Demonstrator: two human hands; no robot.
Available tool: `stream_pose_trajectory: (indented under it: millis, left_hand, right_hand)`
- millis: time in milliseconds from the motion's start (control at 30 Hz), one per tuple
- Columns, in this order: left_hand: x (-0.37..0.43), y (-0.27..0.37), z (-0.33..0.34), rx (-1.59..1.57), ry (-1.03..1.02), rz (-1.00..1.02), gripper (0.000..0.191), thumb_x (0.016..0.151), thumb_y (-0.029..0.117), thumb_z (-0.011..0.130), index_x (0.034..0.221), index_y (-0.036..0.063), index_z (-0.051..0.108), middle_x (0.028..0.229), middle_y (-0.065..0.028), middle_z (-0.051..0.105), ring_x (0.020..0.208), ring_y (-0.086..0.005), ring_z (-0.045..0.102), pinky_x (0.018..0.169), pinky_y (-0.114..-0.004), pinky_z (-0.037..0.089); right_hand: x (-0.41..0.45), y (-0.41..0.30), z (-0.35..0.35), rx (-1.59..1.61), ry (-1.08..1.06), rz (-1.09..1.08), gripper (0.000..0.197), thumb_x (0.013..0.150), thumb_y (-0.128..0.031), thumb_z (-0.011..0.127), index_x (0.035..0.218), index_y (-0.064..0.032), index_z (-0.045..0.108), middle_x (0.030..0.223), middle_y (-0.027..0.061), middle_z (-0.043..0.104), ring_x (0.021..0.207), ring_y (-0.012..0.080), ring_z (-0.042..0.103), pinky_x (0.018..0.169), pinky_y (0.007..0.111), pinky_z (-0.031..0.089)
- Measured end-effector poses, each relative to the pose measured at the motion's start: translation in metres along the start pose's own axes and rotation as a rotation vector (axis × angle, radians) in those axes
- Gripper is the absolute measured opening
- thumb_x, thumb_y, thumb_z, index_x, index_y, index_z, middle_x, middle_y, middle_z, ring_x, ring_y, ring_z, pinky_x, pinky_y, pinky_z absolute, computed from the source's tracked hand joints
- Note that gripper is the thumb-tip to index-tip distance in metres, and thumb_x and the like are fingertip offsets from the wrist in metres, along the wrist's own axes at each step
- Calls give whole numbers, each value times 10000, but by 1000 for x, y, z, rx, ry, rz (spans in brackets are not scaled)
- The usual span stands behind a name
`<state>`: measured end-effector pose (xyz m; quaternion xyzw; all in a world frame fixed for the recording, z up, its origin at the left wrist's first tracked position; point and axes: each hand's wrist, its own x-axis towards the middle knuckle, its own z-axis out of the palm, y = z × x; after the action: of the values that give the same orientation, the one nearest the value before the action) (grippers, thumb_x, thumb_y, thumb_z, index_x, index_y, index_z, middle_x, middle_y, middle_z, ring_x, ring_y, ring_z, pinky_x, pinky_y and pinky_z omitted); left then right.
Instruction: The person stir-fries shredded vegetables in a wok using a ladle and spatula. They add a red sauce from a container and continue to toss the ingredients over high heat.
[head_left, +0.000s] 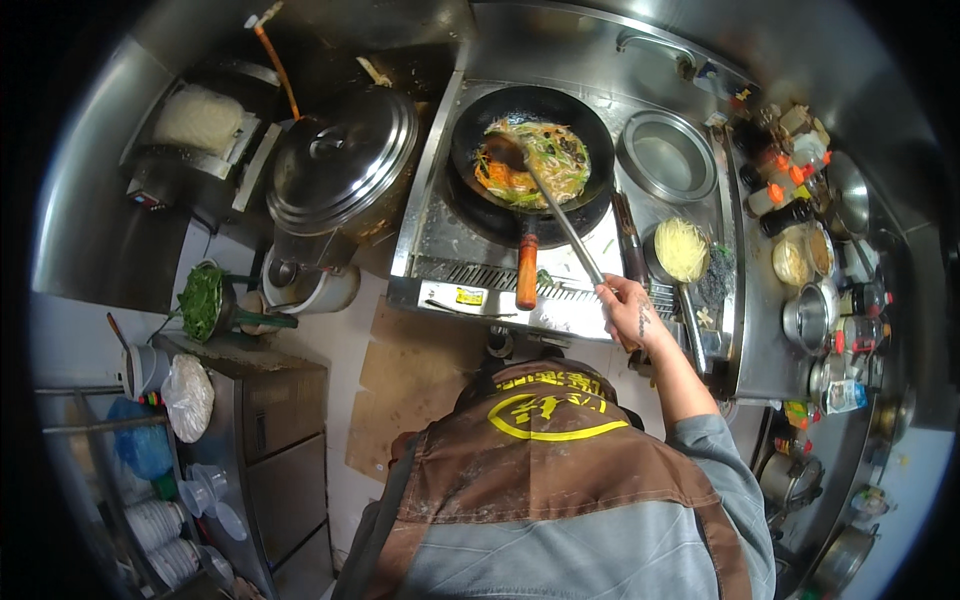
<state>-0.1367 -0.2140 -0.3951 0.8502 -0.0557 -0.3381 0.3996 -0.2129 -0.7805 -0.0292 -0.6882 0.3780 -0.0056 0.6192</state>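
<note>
My right hand (628, 309) is closed around the handle of a long metal ladle (566, 225). The ladle's bowl rests in a black wok (592, 112), among noodles or thin strips cooking with carrot shreds, green vegetables and dark pieces (555, 161). The wok's wooden handle (527, 271) points towards me, with no hand on it. To the right of the wok, a small pan of pale yellow shreds (680, 249) stands below a round metal basin (669, 156). My left hand is out of view.
A large lidded pot (341, 161) stands left of the stove (420, 225). Sauce bottles (776, 191), bowls and jars line the right counter. At the lower left are a steel cabinet (285, 442), a pan of leafy greens (201, 304) and stacked bowls (154, 525).
</note>
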Motion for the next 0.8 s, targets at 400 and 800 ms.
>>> stream_pose_trajectory:
  millis: [400,800]
  left_hand:
    - [11,17,0,-250,-4,-68,191,847,124,542,992,17,602,956,-140,608,888,-251,595,784,-347,524]
    - [13,11,-1,88,-15,-31,219,814,162,582,970,12,608,910,-134,618,814,-236,606,735,-341,516]
  right_hand:
    - [46,-1,3,136,185,38,246,880,-200,490,998,16,501,539,39,464,366,113,432,324,272,341]
    - [38,1,22,815,-1,219,155,897,-184,463,835,-42,450,597,59,454,398,115,391,342,256,344]
